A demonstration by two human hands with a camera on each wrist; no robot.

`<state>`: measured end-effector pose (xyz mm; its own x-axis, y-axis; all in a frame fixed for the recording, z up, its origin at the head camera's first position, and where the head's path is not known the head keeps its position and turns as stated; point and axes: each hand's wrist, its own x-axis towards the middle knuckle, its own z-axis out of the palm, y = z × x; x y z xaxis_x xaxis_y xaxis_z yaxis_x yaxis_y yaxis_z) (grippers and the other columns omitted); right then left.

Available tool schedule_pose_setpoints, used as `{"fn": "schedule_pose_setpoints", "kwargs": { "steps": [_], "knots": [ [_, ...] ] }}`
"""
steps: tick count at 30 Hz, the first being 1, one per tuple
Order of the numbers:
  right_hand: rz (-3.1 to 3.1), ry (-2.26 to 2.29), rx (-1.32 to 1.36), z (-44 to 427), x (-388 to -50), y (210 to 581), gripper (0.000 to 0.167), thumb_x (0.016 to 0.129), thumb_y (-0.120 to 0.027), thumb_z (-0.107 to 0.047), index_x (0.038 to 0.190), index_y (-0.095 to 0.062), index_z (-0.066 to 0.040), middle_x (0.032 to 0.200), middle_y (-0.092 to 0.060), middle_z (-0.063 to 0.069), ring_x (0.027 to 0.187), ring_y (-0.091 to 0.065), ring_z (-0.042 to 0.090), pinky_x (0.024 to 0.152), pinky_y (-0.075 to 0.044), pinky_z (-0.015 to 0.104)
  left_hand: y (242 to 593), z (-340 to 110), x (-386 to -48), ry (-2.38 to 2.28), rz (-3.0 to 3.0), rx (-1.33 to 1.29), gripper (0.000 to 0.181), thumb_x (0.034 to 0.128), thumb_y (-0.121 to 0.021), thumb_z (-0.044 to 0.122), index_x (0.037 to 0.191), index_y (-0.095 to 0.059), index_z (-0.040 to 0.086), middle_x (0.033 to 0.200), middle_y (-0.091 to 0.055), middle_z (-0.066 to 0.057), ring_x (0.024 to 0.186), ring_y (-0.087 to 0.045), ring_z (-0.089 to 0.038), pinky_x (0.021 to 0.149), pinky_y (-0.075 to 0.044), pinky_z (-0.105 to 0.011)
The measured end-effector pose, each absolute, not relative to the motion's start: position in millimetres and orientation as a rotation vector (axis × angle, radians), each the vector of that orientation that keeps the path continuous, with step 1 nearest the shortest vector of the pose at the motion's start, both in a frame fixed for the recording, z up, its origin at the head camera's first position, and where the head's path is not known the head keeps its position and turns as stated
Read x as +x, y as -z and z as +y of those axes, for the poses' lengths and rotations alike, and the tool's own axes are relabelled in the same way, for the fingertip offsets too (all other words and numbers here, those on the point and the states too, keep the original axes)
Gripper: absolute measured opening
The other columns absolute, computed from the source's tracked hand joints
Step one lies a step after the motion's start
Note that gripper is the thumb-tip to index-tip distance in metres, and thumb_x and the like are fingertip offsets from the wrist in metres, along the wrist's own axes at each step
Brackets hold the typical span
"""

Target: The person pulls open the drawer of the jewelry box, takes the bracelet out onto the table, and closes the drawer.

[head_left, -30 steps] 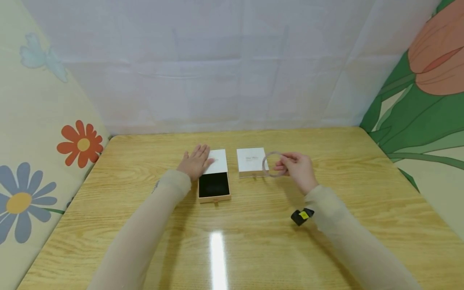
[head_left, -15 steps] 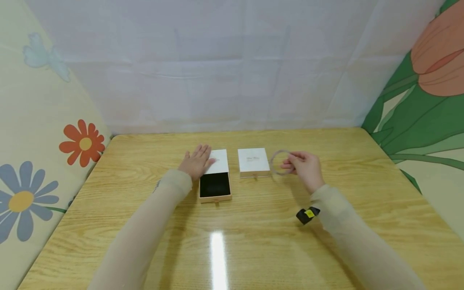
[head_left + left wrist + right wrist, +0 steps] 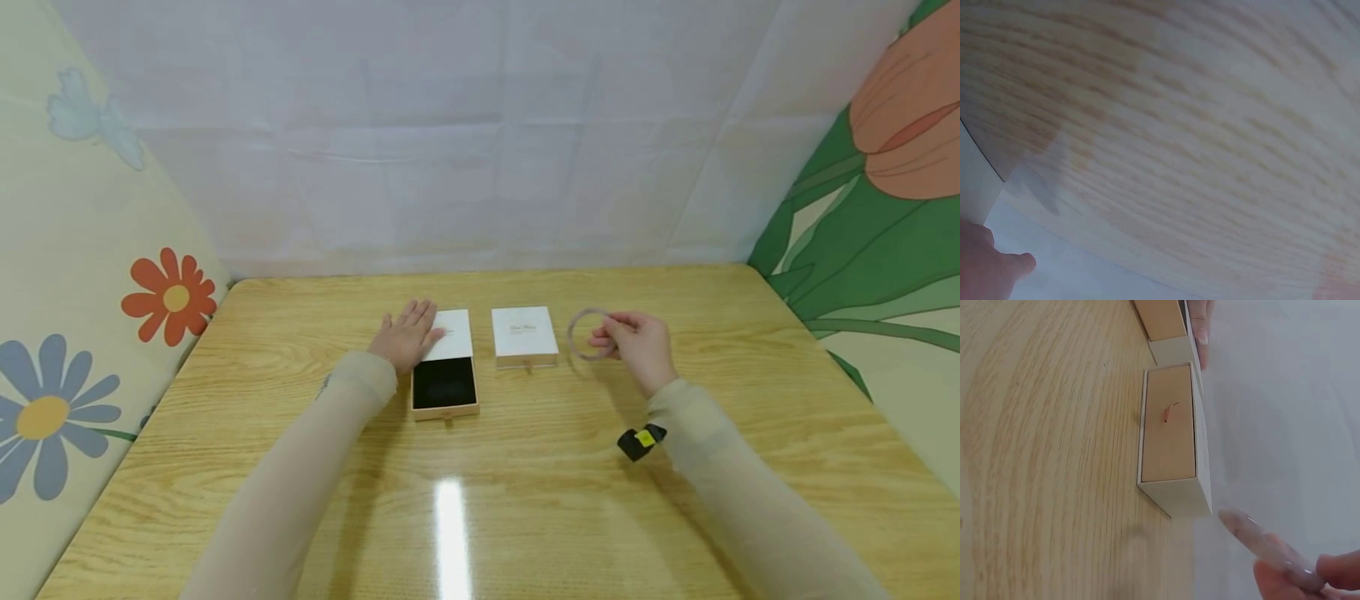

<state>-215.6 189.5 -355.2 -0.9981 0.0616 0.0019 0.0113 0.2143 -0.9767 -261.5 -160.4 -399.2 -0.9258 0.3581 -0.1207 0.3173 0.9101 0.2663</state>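
My right hand (image 3: 637, 346) pinches a pale, translucent bangle (image 3: 573, 337) by its edge, held up above the table. In the right wrist view the bangle (image 3: 1266, 547) appears nearly edge-on between thumb and fingers. Beside it stands a closed white drawer box (image 3: 525, 333) with a tan front and a small ribbon pull. My left hand (image 3: 405, 340) rests with straight fingers on the left side of a second white box (image 3: 455, 333). This box's tan drawer (image 3: 446, 412) is pulled out toward me, showing a black lining with nothing visible on it.
Both boxes stand on a wood-grain table (image 3: 540, 500). A white cloth (image 3: 450, 150) hangs along the back edge, with flower-printed cloths at both sides. On my right wrist sits a black and yellow device (image 3: 641, 442).
My right hand has moved right with the bangle, away from the closed box, and the bangle no longer overlaps that box in view. The left hand has stayed on the other box.
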Motion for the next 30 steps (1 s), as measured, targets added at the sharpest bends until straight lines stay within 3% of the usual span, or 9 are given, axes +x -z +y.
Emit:
{"fn": "schedule_pose_setpoints", "kwargs": {
  "steps": [11, 30],
  "knots": [
    [-2.412, -1.974, -0.123, 194, -222, 357, 0.038, 0.103, -0.045, -0.005, 0.130, -0.044, 0.021, 0.076, -0.065, -0.006, 0.068, -0.066, -0.002, 0.066, -0.055, 0.018, 397, -160, -262, -0.377, 2.894, 0.506, 0.066, 0.1062, -0.019, 0.047, 0.157, -0.008, 0.006, 0.163, -0.005, -0.010, 0.148, 0.001, -0.027, 0.114, 0.001, -0.058],
    [-2.439, -1.988, -0.214, 197, -233, 365, 0.039, 0.102, -0.046, -0.004, 0.130, -0.044, 0.022, 0.075, -0.064, -0.004, 0.065, -0.064, -0.002, 0.063, -0.054, 0.018, 395, -159, -259, -0.371, 2.899, 0.511, 0.065, 0.1065, -0.019, 0.046, 0.157, -0.008, 0.006, 0.162, -0.006, -0.011, 0.148, 0.000, -0.028, 0.114, -0.001, -0.059]
  ]
}}
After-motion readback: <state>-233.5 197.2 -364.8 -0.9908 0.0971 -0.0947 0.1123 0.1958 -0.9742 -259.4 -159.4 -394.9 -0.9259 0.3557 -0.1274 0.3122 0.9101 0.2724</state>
